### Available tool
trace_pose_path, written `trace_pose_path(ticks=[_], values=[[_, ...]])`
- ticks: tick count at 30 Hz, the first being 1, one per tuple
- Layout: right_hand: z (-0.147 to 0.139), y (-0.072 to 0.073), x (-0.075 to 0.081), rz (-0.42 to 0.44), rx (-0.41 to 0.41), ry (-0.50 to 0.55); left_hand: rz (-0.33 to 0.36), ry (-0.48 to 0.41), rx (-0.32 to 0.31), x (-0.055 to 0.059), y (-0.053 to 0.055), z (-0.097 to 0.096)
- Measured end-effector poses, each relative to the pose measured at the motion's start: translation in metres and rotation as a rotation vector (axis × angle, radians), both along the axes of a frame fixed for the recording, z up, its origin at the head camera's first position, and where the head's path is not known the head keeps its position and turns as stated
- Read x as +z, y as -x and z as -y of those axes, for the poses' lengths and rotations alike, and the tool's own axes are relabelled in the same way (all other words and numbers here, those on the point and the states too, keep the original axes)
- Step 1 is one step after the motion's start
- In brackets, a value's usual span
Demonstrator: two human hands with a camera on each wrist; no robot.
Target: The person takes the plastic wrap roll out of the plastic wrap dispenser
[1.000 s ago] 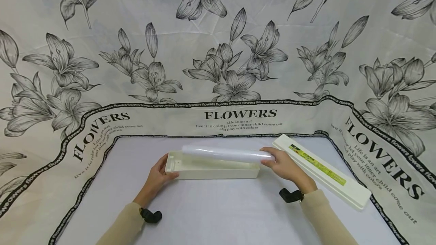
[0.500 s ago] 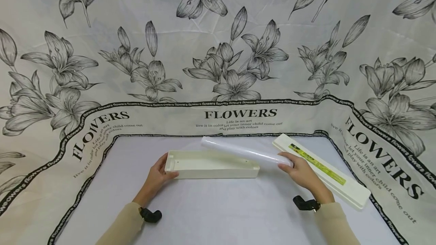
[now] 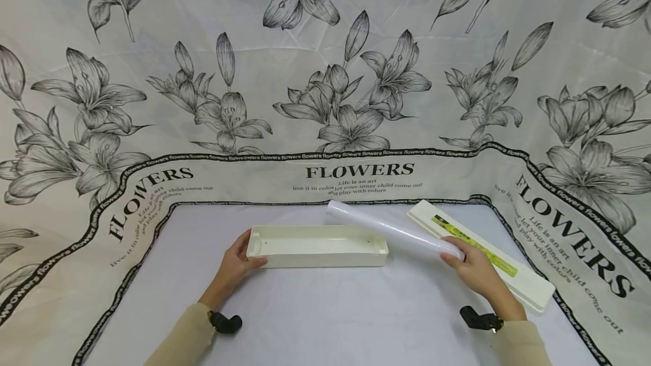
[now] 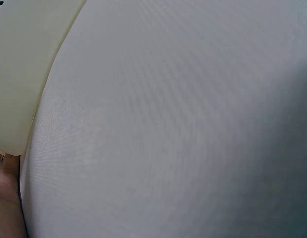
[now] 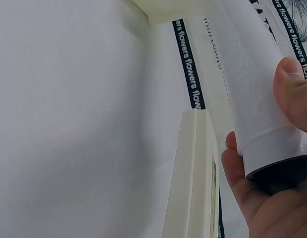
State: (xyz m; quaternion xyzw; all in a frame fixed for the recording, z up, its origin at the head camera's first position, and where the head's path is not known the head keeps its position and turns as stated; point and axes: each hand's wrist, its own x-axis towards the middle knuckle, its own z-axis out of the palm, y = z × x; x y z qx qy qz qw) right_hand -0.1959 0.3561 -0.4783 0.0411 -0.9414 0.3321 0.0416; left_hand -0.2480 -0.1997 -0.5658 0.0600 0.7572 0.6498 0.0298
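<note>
A long cream box [image 3: 325,260] without its lid lies on the white-covered table, and its inside looks bare. My left hand [image 3: 239,256] grips the box's left end, thumb on the front wall; in the left wrist view the box [image 4: 29,74] and part of that hand [image 4: 7,203] show at the left edge. My right hand [image 3: 473,267] holds a white, glossy roll [image 3: 394,230] by its near right end. The roll slants above the table, its far end behind the box. In the right wrist view the roll [image 5: 257,94] has a dark hollow end, with thumb and fingers around it.
A long cream lid [image 3: 529,287] with a yellow-green label lies slanted at the right, beneath and beyond my right hand. Behind the table hangs a floral cloth [image 3: 356,100] with a printed FLOWERS border. A black camera is strapped to each wrist.
The roll has come up out of the box and moved right with my right hand, its near end swinging toward me. My left hand and the box stay in place.
</note>
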Motion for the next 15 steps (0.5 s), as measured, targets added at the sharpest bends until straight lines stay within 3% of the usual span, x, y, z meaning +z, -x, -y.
trace_pose_path(ticks=[15], values=[[-0.029,-0.015,-0.009,-0.065,-0.101,-0.041,0.027,-0.005,-0.004,-0.002,0.000,0.001]])
